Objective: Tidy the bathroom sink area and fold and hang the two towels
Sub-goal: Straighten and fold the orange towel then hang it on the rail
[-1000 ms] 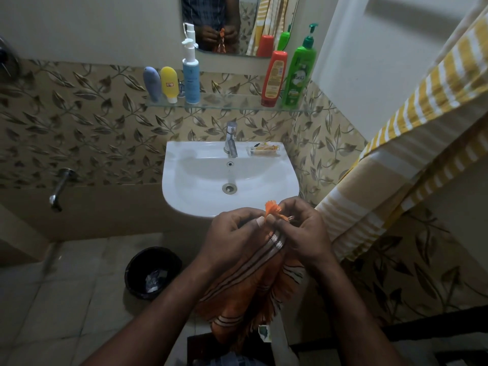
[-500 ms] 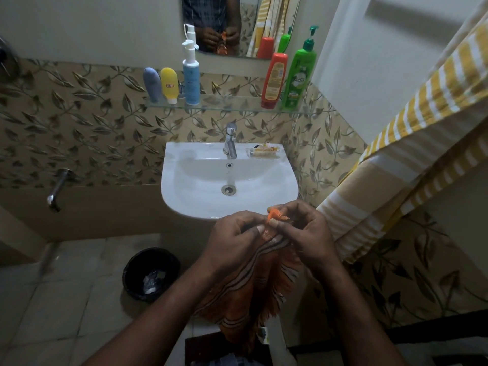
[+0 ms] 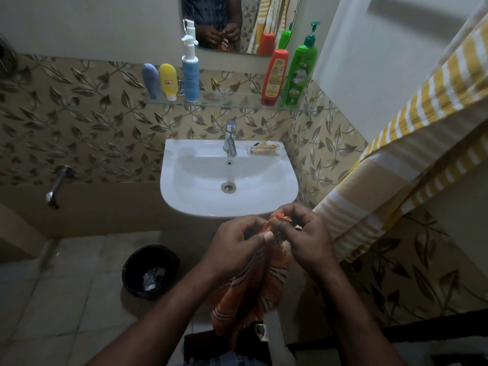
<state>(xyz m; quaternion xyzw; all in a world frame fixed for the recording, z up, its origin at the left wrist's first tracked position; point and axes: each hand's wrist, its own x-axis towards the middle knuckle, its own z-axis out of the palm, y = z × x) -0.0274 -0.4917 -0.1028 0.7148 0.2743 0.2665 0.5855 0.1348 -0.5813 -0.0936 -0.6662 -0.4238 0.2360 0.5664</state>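
The left hand (image 3: 237, 243) and right hand (image 3: 307, 233) meet knuckle to knuckle, each grip narrow, thumb and curled fingers pinching the bunched top of the orange towel (image 3: 250, 294), whose fringe pokes up between them. The towel hangs straight down below the grip, long axis vertical, gathered in folds. The sink (image 3: 184, 204) lies just beyond the grip, and the yellow towel (image 3: 396, 159) hangs to its right.

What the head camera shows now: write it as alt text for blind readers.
The left hand and right hand pinch the fringed corner of an orange striped towel before a sink. A glass shelf above holds bottles; a yellow striped towel hangs at right, a black bin lower left.
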